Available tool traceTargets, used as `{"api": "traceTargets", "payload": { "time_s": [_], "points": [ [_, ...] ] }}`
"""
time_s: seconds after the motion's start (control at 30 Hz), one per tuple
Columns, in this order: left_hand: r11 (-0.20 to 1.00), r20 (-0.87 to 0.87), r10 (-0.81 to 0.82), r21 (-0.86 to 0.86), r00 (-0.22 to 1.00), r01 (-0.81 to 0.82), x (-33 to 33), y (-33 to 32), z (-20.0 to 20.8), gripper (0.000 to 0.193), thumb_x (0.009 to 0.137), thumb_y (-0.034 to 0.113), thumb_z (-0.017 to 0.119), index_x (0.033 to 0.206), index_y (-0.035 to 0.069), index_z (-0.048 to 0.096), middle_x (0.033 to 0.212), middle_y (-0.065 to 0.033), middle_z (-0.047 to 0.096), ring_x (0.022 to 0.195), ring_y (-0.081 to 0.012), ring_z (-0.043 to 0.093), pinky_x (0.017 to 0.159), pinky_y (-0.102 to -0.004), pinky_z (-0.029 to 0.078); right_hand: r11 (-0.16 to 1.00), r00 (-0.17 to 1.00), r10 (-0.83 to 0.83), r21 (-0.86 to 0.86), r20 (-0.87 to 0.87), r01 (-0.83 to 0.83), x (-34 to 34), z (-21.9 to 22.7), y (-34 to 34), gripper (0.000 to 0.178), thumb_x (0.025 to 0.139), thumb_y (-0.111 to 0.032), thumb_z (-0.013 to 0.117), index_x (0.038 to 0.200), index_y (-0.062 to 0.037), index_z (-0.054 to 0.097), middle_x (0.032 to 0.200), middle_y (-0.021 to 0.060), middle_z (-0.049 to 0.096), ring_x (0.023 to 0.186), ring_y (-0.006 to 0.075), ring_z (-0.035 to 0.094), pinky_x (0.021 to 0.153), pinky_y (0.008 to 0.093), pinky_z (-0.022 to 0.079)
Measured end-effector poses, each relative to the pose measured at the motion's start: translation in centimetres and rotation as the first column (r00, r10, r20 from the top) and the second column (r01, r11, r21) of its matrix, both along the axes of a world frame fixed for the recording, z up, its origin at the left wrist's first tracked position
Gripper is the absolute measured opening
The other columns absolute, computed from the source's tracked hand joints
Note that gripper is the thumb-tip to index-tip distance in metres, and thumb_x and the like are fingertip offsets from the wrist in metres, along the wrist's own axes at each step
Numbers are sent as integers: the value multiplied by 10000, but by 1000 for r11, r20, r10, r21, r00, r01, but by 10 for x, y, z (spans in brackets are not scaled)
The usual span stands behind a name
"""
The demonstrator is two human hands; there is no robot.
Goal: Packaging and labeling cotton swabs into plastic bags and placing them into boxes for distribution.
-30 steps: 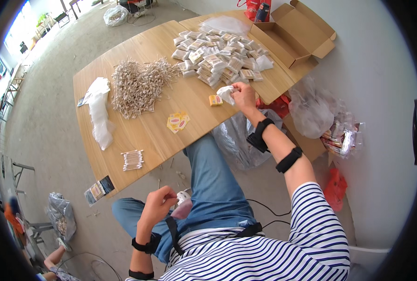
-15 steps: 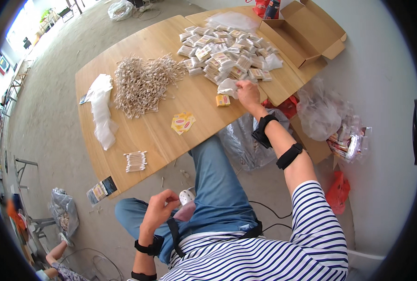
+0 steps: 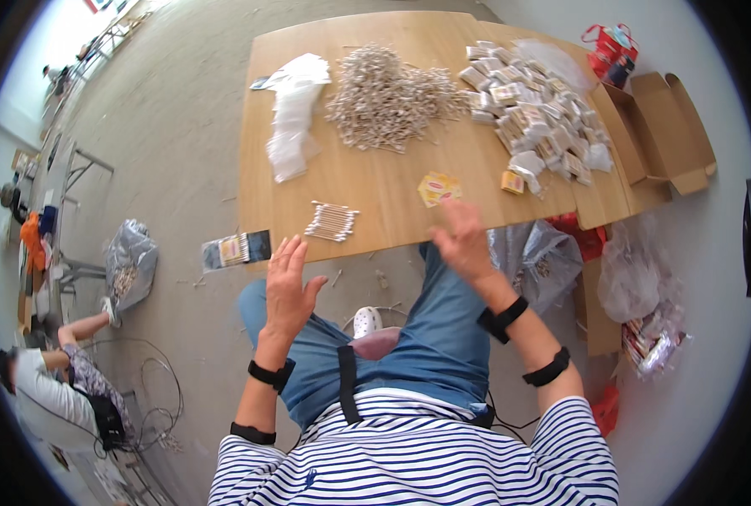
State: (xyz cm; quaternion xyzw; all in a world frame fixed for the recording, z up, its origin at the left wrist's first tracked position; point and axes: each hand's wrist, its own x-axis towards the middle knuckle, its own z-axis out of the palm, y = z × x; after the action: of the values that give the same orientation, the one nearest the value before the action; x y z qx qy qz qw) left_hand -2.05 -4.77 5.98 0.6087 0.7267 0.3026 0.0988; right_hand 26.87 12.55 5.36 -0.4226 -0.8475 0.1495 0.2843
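My left hand is raised at the table's front edge, fingers stretched out and empty. Closest to it are a flat layer of cotton swabs laid side by side and a clear packet of swabs that juts past the table's left corner. Farther right, my right hand hovers over the front edge with its fingers apart and nothing visible in them. Just beyond its fingertips lie several yellow-and-white cards. A small yellow stack of cards sits to the right, beside a crumpled white plastic bag.
Loose cotton swabs form a heap mid-table, with bagged swab bundles piled to the right. White plastic sleeves lie at left. An open cardboard box stands far right. Grey bags hang below the edge; another person sits lower left.
My right hand has left the white bag and come back toward the cards. My left hand has risen from my lap to the table edge, fingers opening. The whole view has shifted.
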Motion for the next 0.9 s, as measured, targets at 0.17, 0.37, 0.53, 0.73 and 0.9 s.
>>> {"api": "traceTargets", "payload": {
  "time_s": [0.17, 0.37, 0.53, 0.73, 0.9],
  "points": [
    [989, -204, 0, -146, 979, -30, -6, 0, -13, 1005, 724, 262, 859, 1528, -14, 322, 1610, -200, 296, 1515, -345, 239, 1222, -491, 200, 977, 954, 207, -90, 218, -192, -93, -6, -54, 1105, 694, -370, 865, 1529, 52, 277, 1572, 262, 306, 1471, 399, 280, 1214, 484, 234],
    [994, -253, 3, -102, 967, -29, -18, 29, -30, 1269, 532, 287, 940, 1564, 14, 253, 1633, -169, 260, 1533, -313, 204, 1237, -485, 178, 985, 949, 141, -138, 281, -106, -145, -26, -58, 1315, 576, -400, 927, 1541, 81, 174, 1597, 288, 214, 1512, 418, 186, 1232, 501, 187],
    [982, -231, -131, -163, 964, 95, -26, 62, -29, 1280, 507, 238, 926, 1570, 32, 243, 1630, -167, 267, 1535, -302, 209, 1248, -480, 150, 985, 941, 139, -143, 308, -98, -161, -35, -57, 1321, 555, -361, 942, 1540, 79, 179, 1597, 287, 216, 1514, 419, 185, 1228, 504, 201],
    [981, -207, -169, -129, 964, 144, -20, 63, -52, 1160, 576, 167, 870, 1558, 11, 273, 1630, -184, 263, 1533, -317, 214, 1247, -472, 159, 972, 914, 235, -90, 330, -217, -171, -43, -49, 1227, 577, -269, 917, 1540, 59, 232, 1609, 270, 215, 1523, 412, 171, 1234, 503, 192],
    [993, -220, -93, -86, 971, 75, -5, 54, -53, 1106, 631, 176, 849, 1554, -16, 270, 1628, -192, 260, 1533, -327, 211, 1246, -477, 152, 961, 901, 228, 62, 370, -269, -171, -59, -45, 1151, 594, -202, 884, 1532, 56, 270, 1614, 256, 229, 1525, 405, 177, 1239, 484, 196]
  ]
}}
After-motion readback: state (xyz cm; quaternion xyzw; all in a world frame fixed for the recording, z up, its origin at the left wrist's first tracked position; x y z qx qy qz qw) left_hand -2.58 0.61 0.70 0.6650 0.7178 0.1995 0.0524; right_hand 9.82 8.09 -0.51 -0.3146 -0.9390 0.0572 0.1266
